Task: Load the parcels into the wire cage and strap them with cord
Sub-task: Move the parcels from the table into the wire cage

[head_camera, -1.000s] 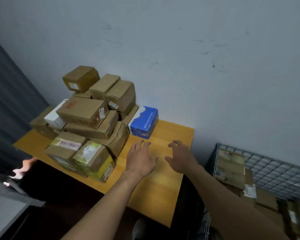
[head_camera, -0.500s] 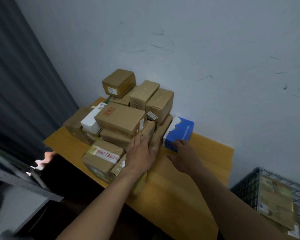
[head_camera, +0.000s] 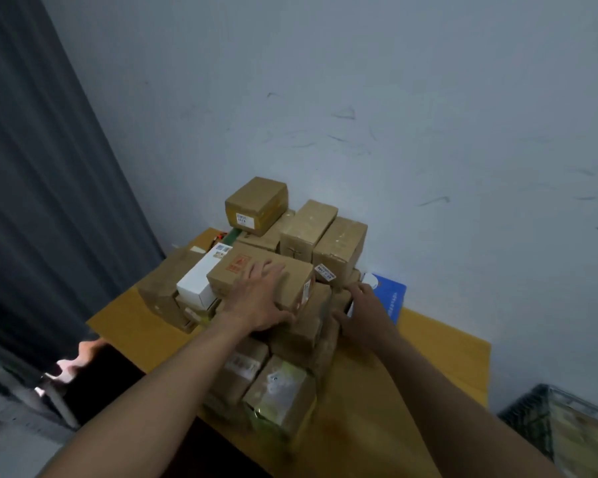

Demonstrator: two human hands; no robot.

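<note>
Several brown cardboard parcels (head_camera: 339, 243) are stacked on a yellow wooden table (head_camera: 435, 353) against the wall. My left hand (head_camera: 259, 298) lies flat, fingers spread, on top of a brown parcel with a red stamp (head_camera: 237, 265). My right hand (head_camera: 359, 310) presses against the right side of the pile, its fingers in the gap beside a blue box (head_camera: 392, 298). Neither hand has lifted anything. The wire cage (head_camera: 525, 408) shows at the bottom right corner with a parcel (head_camera: 584, 439) inside. No cord is in view.
A white box (head_camera: 197, 284) sits at the pile's left. Taped parcels (head_camera: 277, 391) lie at the table's near edge. A dark grey curtain (head_camera: 42, 201) hangs on the left, and a grey wall stands behind the table.
Both hands moved forward from above the bare tabletop onto the pile: the left onto the red-stamped parcel, the right to the pile's right side. My view shifted, pushing the cage to the corner.
</note>
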